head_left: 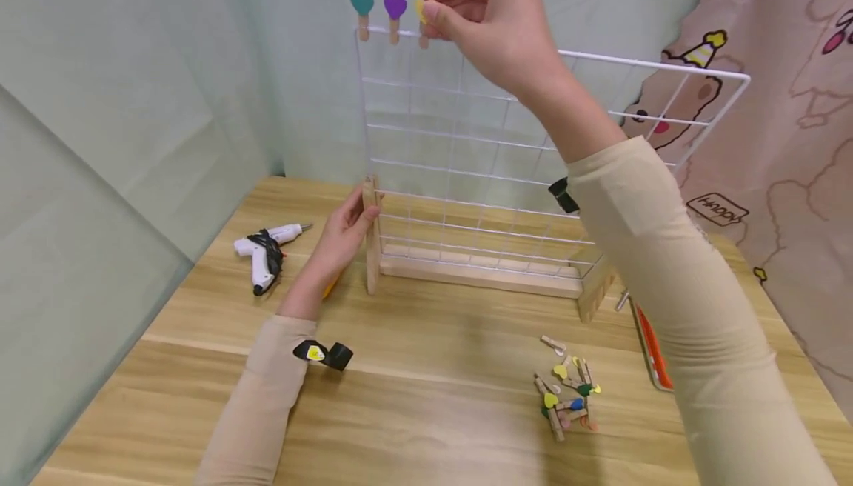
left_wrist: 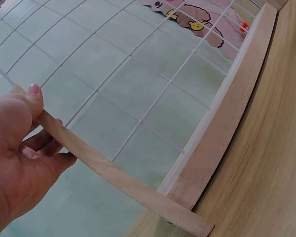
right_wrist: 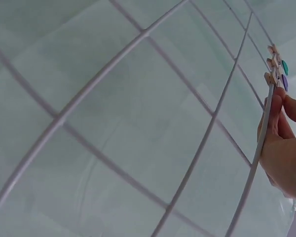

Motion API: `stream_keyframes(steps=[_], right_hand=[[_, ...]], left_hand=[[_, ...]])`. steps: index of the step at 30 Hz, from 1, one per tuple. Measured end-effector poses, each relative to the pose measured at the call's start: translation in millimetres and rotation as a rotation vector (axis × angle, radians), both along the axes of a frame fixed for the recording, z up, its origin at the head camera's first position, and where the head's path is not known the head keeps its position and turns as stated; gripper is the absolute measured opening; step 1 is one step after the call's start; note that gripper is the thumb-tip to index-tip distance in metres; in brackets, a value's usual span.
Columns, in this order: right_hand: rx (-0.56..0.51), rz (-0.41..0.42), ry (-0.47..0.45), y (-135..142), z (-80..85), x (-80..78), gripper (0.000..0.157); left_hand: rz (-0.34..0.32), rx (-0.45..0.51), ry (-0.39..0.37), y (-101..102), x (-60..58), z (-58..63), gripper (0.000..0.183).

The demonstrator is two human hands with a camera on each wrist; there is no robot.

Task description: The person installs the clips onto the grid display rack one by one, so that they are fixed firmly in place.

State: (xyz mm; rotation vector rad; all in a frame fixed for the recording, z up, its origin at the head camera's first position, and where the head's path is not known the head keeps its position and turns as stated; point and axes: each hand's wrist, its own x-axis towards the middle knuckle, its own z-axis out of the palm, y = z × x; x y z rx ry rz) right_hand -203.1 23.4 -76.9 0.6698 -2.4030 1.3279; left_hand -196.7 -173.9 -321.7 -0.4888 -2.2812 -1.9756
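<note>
A white wire grid [head_left: 480, 147] stands upright in a wooden base. On its top wire sit a clothespin with a teal heart [head_left: 362, 4] and one with a purple heart [head_left: 395, 7]. Beside them, my right hand [head_left: 496, 30] pinches a clothespin with a yellow heart [head_left: 420, 9] at that same wire; fingers partly cover the heart. Low on the left, my left hand [head_left: 343, 235] grips the base's wooden side post [head_left: 372, 249]. In the left wrist view, thumb and fingers wrap the post [left_wrist: 103, 168] near its upper end.
A pile of heart clothespins [head_left: 566, 397] lies on the table [head_left: 426, 397] at front right. A white glue gun [head_left: 263, 249] with black cord rests left of the left hand. An orange-red tray [head_left: 654, 349] is partly behind the right sleeve. A printed pink curtain [head_left: 800, 175] hangs at right.
</note>
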Motion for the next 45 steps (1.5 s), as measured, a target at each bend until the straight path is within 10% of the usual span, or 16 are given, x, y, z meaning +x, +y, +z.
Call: stream_keyframes(steps=[9, 14, 21, 25, 33, 45], right_hand=[[-0.015, 0.089, 0.125, 40, -45.5, 34.3, 0.028], [0.087, 0.119, 0.089, 83, -120.9, 46.0, 0.023], [0.249, 0.142, -0.24, 133, -241.9, 73.6, 0.02], [0.388, 0.241, -0.216, 163, -281.9, 97.5, 0.016], [0.554, 0.364, 0.092, 201, -306.6, 117.0, 0.027], [0.623, 0.379, 0.114, 205, -312.2, 109.4, 0.022]], left_hand=[[0.007, 0.016, -0.029, -1, -0.7, -1.9, 0.056], [0.017, 0.012, -0.03, -11, -10.1, -14.6, 0.056], [0.048, -0.016, -0.015, -16, -12.6, -22.1, 0.056], [0.037, -0.019, -0.005, -15, -13.1, -22.0, 0.056], [0.022, -0.019, -0.001, -12, -9.3, -10.2, 0.054], [0.009, -0.01, 0.006, -10, -1.2, -4.7, 0.052]])
